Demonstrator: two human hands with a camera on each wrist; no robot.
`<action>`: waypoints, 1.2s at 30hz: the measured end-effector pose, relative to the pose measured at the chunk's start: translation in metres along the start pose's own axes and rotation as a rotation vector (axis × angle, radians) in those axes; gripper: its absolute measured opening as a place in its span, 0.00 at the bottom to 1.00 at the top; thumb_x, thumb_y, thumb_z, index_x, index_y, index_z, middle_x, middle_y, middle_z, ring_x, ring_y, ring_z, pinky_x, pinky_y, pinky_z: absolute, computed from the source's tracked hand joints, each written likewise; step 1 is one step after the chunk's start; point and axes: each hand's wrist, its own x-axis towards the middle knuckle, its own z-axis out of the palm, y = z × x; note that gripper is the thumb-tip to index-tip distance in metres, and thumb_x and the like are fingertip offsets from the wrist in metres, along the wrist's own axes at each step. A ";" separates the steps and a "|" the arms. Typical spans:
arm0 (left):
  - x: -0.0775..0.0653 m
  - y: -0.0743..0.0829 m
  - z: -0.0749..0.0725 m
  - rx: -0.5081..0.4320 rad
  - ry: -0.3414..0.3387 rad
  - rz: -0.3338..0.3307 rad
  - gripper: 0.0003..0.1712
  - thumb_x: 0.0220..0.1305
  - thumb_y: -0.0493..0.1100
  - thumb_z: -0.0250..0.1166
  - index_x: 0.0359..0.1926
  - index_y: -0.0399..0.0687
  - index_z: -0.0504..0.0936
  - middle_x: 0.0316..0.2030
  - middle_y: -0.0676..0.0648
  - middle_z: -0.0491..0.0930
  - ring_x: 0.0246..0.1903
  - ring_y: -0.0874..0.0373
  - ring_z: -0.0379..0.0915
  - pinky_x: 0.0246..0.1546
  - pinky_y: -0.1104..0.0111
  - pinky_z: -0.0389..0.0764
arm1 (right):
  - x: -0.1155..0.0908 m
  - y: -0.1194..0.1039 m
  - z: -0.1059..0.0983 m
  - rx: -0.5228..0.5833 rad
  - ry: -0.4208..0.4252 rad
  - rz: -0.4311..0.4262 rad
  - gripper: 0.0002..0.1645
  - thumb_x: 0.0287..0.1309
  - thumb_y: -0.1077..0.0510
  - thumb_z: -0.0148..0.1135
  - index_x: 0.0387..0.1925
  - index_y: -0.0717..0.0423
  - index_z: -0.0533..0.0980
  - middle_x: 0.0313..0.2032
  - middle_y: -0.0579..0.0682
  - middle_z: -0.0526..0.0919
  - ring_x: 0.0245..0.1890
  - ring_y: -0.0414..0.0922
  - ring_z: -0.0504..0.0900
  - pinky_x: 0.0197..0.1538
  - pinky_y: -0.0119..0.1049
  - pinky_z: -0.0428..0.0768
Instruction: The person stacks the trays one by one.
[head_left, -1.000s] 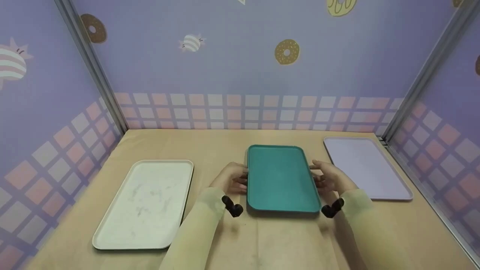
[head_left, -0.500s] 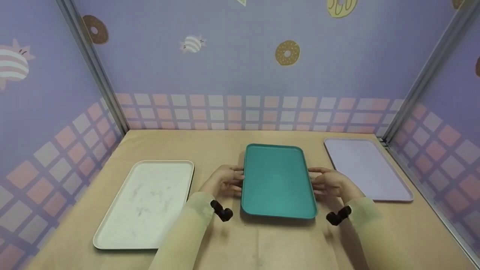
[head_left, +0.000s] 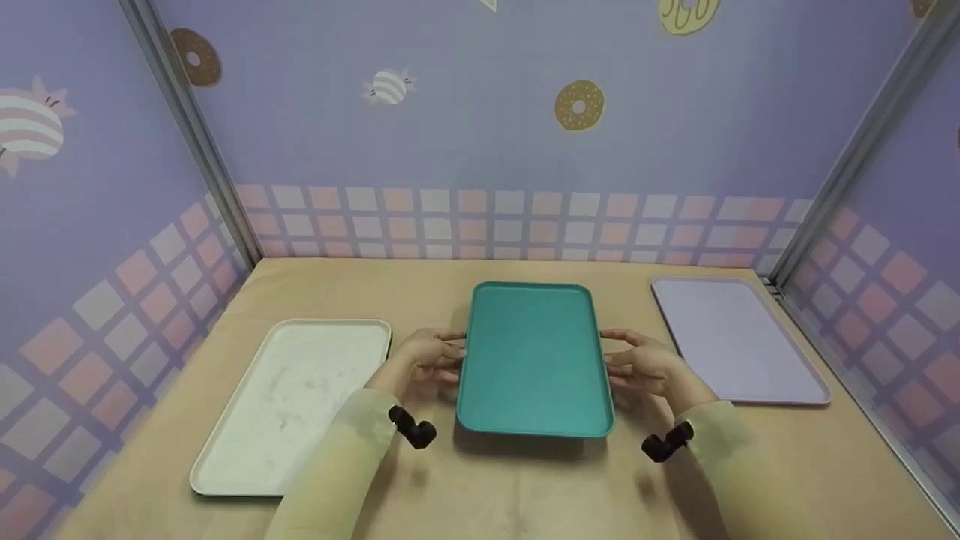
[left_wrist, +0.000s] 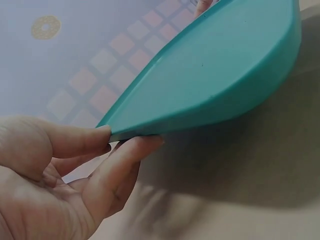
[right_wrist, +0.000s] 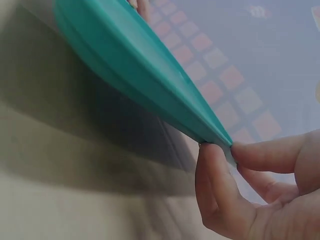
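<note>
A teal rectangular tray [head_left: 534, 360] with a low rim is held between both hands, raised over the table with its shadow beneath. My left hand [head_left: 426, 357] grips its left long edge; in the left wrist view, fingers [left_wrist: 145, 145] bear on the underside. On the opposite edge, my right hand [head_left: 643, 364] pinches the rim, and the right wrist view shows fingertips [right_wrist: 214, 155] under it. A white tray [head_left: 300, 405] with grey smudges lies to the left, partly covered by the left sleeve. At the right lies a pale lilac tray [head_left: 739, 337].
The trays are over a table with a tan cover [head_left: 517, 487]. Purple walls [head_left: 465, 135] with donut and candy prints stand at the back and both sides, joined by metal corner posts [head_left: 196, 150]. A black piece sits at each wrist.
Both hands have carried the teal tray to the left and higher above the table. The white and lilac trays have stayed in place.
</note>
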 end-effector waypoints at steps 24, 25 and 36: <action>-0.054 -0.011 -0.099 0.052 0.039 -0.015 0.35 0.74 0.31 0.58 0.79 0.43 0.62 0.46 0.50 0.86 0.40 0.61 0.87 0.39 0.63 0.89 | 0.024 0.004 0.110 0.037 -0.003 -0.035 0.38 0.68 0.70 0.59 0.76 0.55 0.60 0.35 0.50 0.86 0.34 0.41 0.87 0.40 0.34 0.85; -0.057 -0.012 -0.104 0.062 0.048 -0.019 0.35 0.74 0.32 0.58 0.79 0.44 0.62 0.45 0.50 0.86 0.40 0.61 0.87 0.40 0.63 0.89 | 0.025 0.004 0.116 0.031 -0.004 -0.038 0.38 0.68 0.70 0.60 0.76 0.55 0.61 0.35 0.50 0.86 0.34 0.41 0.88 0.40 0.34 0.85; -0.085 -0.021 -0.149 0.150 0.068 -0.035 0.35 0.73 0.34 0.59 0.78 0.40 0.61 0.40 0.53 0.89 0.38 0.62 0.87 0.40 0.62 0.89 | 0.030 0.005 0.172 0.033 -0.035 -0.066 0.38 0.68 0.68 0.59 0.76 0.53 0.60 0.44 0.55 0.86 0.39 0.44 0.88 0.42 0.36 0.86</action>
